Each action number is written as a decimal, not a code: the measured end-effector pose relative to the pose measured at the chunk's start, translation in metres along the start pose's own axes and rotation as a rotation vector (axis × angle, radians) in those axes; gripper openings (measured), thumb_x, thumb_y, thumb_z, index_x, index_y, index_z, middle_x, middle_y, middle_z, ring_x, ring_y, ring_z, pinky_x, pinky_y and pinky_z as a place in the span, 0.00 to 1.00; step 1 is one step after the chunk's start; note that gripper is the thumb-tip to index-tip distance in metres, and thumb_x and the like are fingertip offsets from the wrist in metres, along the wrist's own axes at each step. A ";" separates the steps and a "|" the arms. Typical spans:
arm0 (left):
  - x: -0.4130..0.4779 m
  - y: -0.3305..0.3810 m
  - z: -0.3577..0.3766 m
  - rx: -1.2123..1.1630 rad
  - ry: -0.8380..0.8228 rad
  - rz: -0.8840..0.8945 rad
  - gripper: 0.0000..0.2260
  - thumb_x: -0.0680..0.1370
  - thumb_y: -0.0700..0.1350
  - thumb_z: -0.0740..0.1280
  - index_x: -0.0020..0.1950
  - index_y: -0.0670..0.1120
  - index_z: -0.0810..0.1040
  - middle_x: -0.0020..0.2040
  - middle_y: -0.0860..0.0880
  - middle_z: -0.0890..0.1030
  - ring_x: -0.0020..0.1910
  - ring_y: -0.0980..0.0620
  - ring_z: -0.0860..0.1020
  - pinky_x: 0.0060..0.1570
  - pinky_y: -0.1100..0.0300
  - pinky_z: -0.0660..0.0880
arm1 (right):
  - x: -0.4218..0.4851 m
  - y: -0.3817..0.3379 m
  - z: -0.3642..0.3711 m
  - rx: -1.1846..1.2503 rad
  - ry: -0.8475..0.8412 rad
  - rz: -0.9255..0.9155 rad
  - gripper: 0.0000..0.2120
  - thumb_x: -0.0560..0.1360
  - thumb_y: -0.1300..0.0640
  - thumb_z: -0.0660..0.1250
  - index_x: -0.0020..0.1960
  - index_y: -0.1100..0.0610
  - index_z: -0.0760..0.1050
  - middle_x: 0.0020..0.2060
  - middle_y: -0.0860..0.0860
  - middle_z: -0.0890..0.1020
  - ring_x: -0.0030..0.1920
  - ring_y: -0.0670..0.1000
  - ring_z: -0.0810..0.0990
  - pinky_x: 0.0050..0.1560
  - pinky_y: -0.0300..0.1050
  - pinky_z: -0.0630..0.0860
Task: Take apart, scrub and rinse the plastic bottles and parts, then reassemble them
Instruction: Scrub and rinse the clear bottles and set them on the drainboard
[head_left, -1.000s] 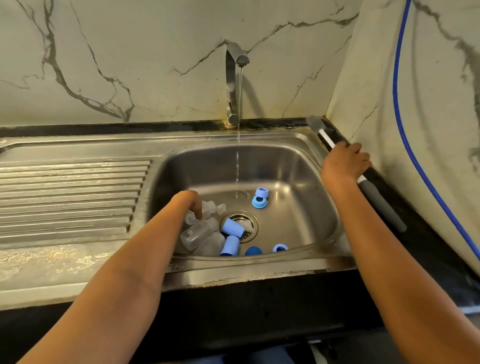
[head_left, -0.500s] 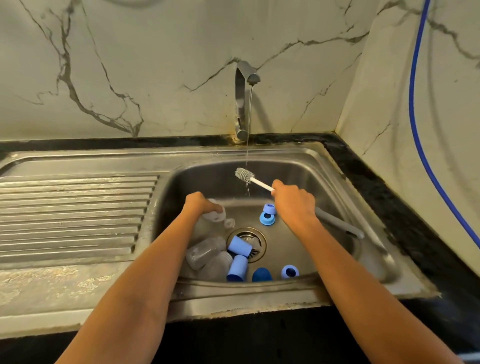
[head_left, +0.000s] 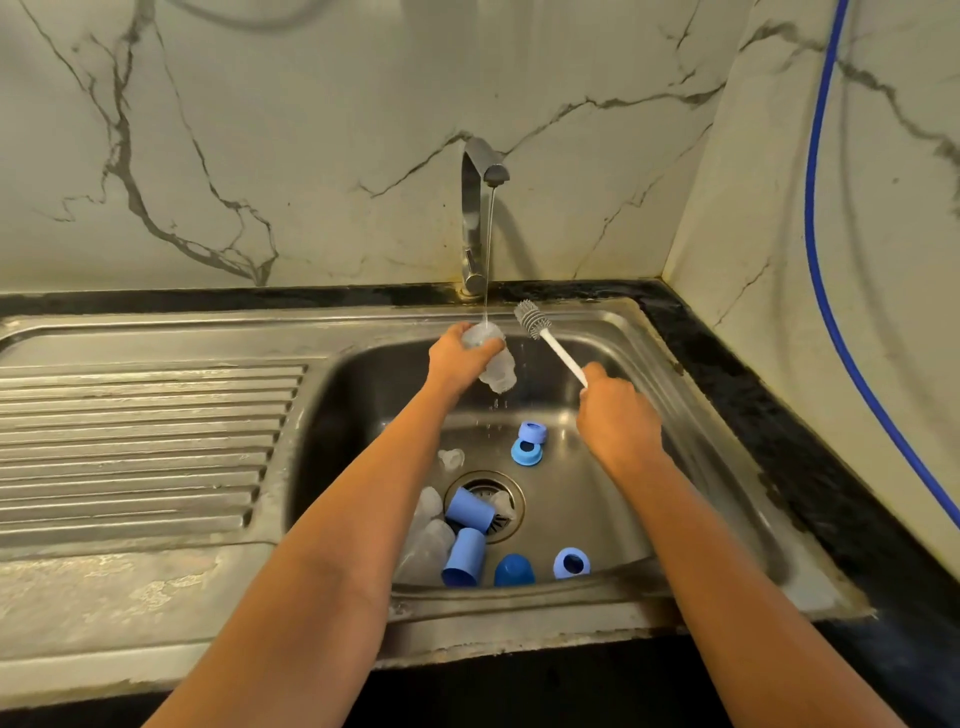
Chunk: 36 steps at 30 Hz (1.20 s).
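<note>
My left hand (head_left: 457, 358) grips a clear plastic bottle (head_left: 496, 371) under the thin stream from the tap (head_left: 475, 208). My right hand (head_left: 615, 421) grips the bottle brush (head_left: 548, 340) by its handle, its grey bristle head raised just right of the bottle. On the floor of the sink (head_left: 597, 499) lie more clear bottles (head_left: 428, 545), two blue caps (head_left: 467, 535), a dark blue dome cap (head_left: 514, 569), blue rings (head_left: 530, 441) and a clear teat (head_left: 451, 458).
A ribbed steel draining board (head_left: 140, 447) stretches to the left of the basin. A blue hose (head_left: 826, 270) runs down the right marble wall. The drain (head_left: 488, 499) sits mid-basin, and a dark counter strip (head_left: 779, 415) borders the sink's right side.
My left hand lifted a clear bottle out of the basin into the water stream. My right hand carried the brush from the right counter over the basin and raised it beside the bottle.
</note>
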<state>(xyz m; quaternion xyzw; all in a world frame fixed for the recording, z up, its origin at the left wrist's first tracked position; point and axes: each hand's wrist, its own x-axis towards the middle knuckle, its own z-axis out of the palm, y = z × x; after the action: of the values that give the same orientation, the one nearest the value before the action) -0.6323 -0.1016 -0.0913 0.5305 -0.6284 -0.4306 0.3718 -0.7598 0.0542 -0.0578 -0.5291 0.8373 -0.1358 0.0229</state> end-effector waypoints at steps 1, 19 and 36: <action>0.001 0.001 0.002 -0.060 0.015 -0.034 0.29 0.75 0.53 0.70 0.72 0.45 0.67 0.65 0.45 0.73 0.60 0.47 0.75 0.58 0.55 0.74 | -0.001 -0.001 0.000 0.008 -0.008 -0.009 0.11 0.82 0.59 0.52 0.63 0.57 0.66 0.53 0.59 0.79 0.49 0.60 0.78 0.41 0.48 0.67; -0.006 0.001 0.005 -0.235 0.143 -0.050 0.30 0.66 0.43 0.80 0.66 0.48 0.74 0.63 0.47 0.76 0.58 0.47 0.76 0.57 0.50 0.78 | -0.008 -0.007 -0.006 0.081 0.012 0.019 0.10 0.83 0.54 0.52 0.57 0.58 0.69 0.47 0.57 0.78 0.41 0.57 0.73 0.40 0.47 0.69; -0.058 0.021 -0.017 0.137 0.049 0.070 0.36 0.68 0.39 0.77 0.73 0.43 0.67 0.67 0.43 0.74 0.61 0.49 0.75 0.56 0.65 0.70 | -0.021 -0.012 -0.024 0.243 -0.082 -0.121 0.11 0.79 0.56 0.56 0.43 0.54 0.75 0.35 0.52 0.77 0.35 0.54 0.76 0.39 0.49 0.76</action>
<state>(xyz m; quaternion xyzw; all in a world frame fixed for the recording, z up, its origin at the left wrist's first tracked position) -0.6149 -0.0457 -0.0663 0.5428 -0.6654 -0.3601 0.3647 -0.7443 0.0729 -0.0343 -0.5772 0.7795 -0.2155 0.1127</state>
